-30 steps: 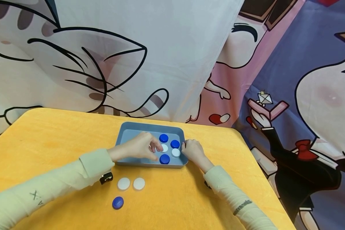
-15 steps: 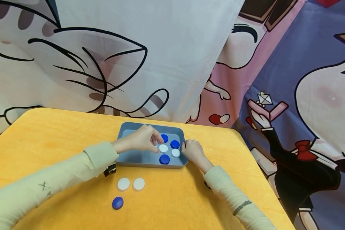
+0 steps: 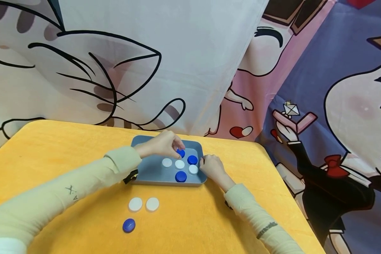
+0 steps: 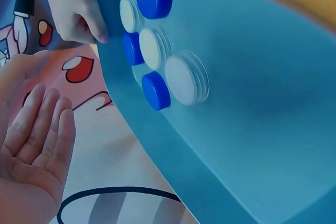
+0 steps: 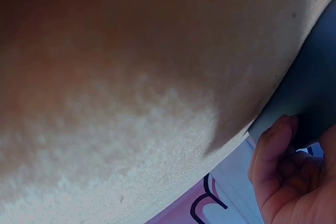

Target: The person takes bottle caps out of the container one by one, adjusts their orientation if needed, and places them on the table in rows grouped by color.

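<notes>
A grey-blue tray (image 3: pixel 152 174) holds several blue and white bottle caps. My left hand (image 3: pixel 165 144) hovers over its back part, close to a blue cap (image 3: pixel 181 153). The left wrist view shows that hand (image 4: pixel 39 150) with loosely bent fingers and nothing between them. A white cap (image 4: pixel 184 80) lies flat in the tray beside another white cap (image 4: pixel 151 50). At the tray's right end, my right hand (image 3: pixel 213 166) grips the rim, its fingers curled. Seen from the right wrist, the hand (image 5: pixel 296 182) has its thumb and fingers about the tray's edge (image 5: pixel 304 85).
In front of the tray, two white caps (image 3: pixel 135 204) and a blue cap (image 3: pixel 128 225) lie on the yellow tablecloth (image 3: pixel 82 169). A cartoon-printed curtain (image 3: pixel 190 63) hangs just behind the table.
My left hand has risen toward the back of the tray, away from the white caps. A left-hand white cap, covered before, now shows in the tray. The right hand stays at the rim.
</notes>
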{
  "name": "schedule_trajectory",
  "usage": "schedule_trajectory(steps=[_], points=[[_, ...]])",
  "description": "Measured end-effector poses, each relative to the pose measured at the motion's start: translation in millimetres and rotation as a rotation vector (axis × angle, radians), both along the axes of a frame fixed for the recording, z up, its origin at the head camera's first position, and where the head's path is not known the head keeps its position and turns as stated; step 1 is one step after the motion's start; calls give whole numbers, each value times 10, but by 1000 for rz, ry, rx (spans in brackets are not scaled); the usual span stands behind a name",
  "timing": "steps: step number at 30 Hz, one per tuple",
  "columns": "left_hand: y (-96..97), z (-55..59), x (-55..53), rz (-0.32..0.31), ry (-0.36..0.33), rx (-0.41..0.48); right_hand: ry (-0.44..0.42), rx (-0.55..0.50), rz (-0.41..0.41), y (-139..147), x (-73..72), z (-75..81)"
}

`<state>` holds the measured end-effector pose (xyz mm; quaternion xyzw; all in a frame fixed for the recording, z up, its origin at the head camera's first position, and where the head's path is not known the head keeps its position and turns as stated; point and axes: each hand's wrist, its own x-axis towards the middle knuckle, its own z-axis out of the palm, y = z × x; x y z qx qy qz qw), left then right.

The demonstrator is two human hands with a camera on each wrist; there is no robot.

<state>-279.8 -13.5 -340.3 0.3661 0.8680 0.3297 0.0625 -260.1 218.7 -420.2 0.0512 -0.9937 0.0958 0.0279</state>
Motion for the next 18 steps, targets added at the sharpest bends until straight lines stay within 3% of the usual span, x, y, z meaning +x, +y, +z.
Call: schedule_trajectory(steps=[5,18], points=[[10,-27,-102,-6,16,-6,-7,-1,-6,-5,-1,7],[62,-181,-355,-16,-38,-10,-14,2,-7,-18,-13,5]])
